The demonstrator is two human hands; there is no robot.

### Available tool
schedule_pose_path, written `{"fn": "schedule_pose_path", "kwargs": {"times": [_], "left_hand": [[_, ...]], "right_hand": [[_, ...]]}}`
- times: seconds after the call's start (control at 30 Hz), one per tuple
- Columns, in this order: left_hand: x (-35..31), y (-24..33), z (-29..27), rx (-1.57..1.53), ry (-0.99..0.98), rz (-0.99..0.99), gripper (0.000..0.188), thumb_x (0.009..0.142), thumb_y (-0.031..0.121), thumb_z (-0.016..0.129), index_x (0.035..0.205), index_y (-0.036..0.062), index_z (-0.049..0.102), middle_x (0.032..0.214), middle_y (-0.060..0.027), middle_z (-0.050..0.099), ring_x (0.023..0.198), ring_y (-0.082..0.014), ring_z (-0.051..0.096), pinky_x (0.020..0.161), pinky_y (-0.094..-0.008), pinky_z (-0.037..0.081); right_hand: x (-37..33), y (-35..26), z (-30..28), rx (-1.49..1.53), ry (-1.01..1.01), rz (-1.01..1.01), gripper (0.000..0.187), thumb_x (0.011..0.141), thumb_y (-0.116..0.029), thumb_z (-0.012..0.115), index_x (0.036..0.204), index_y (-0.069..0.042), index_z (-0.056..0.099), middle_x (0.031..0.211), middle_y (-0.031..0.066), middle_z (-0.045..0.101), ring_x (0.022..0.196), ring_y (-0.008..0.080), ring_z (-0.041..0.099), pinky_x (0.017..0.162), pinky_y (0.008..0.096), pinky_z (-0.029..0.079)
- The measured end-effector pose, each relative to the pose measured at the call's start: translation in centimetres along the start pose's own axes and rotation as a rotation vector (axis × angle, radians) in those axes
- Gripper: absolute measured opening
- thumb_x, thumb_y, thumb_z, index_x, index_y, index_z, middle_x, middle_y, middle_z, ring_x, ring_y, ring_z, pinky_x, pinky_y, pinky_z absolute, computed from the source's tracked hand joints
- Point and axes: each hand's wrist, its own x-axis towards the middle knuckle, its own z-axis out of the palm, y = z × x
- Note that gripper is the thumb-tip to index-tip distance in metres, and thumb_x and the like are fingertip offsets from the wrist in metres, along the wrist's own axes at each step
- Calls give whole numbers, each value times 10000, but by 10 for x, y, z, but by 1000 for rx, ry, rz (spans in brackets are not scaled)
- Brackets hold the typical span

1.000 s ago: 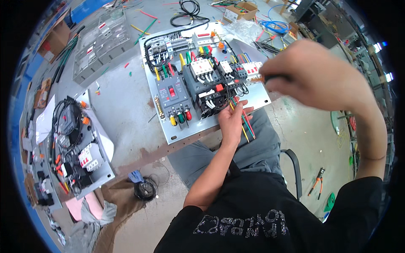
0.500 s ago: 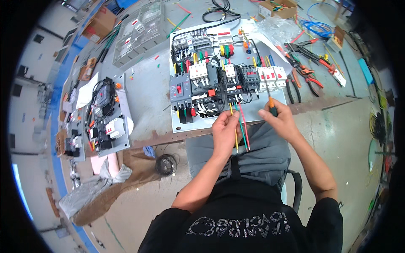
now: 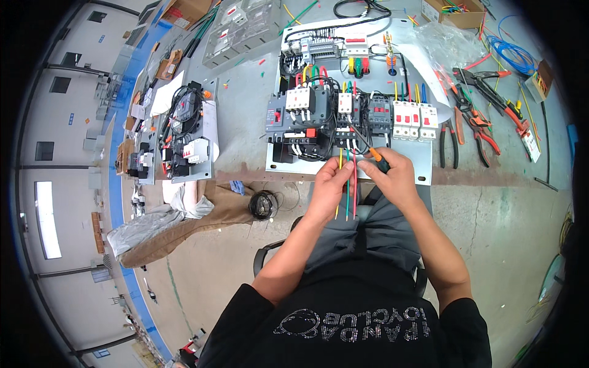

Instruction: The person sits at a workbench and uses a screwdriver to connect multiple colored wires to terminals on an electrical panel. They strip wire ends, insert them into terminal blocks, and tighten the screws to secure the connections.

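My left hand [image 3: 332, 187] pinches thin wires just below the front edge of a metal panel [image 3: 282, 166]. A yellow wire [image 3: 337, 209], a green wire [image 3: 348, 205] and a red wire [image 3: 355, 195] hang down by its fingers; which of them it grips is partly hidden. In my right hand [image 3: 392, 179] is a screwdriver [image 3: 379, 161] with an orange and dark green handle. Its shaft slants up and left to the lower part of a black relay [image 3: 347, 136] below a small contactor [image 3: 345, 105]. Whether the tip sits in a screw cannot be seen.
Miniature circuit breakers [image 3: 415, 119] stand on the panel's right, a moulded-case breaker [image 3: 277, 116] on its left. Pliers [image 3: 485, 138], cutters and blue cable [image 3: 512, 54] lie to the right. Another wired panel [image 3: 195, 138] lies left, near a person's trousered leg [image 3: 205, 221].
My right hand has moved left, tilting the screwdriver from nearly upright by the breakers to slanting toward the relay. The left hand stays at the wires. The whole view has shifted.
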Motion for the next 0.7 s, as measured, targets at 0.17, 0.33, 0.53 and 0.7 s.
{"fn": "schedule_pose_path", "kwargs": {"times": [0.17, 0.33, 0.53, 0.7], "left_hand": [[4, -5, -3, -78, -54, 53, 103, 1063, 170, 578, 1006, 87, 595, 731, 7, 562, 628, -92, 507, 588, -248, 427], [8, -7, -8, -219, -107, 17, 99, 1055, 156, 569, 1001, 74, 578, 705, -6, 535, 608, -108, 490, 580, -258, 411], [14, -10, -17, -322, -183, -56, 134, 1058, 204, 506, 1019, 81, 545, 700, -1, 503, 597, -113, 445, 573, -273, 382], [21, -15, -28, -454, -308, -113, 102, 1044, 171, 546, 990, 85, 539, 692, -13, 523, 595, -125, 465, 578, -286, 383]], "right_hand": [[-2, -1, 11, -151, 147, -123, 327, 831, -256, 836, 1091, -75, 755, 941, 112, 753, 844, 317, 727, 722, 382, 558], [4, -1, 32, -222, 262, -91, 330, 810, -233, 841, 1114, -125, 769, 884, 96, 740, 775, 289, 719, 667, 375, 550], [3, -1, 42, -409, 336, -55, 281, 794, -212, 835, 1051, -120, 770, 819, 96, 706, 717, 305, 689, 624, 403, 526], [2, -6, 43, -440, 321, -18, 271, 795, -225, 830, 1024, -100, 759, 835, 118, 715, 749, 332, 695, 637, 416, 531]]}}
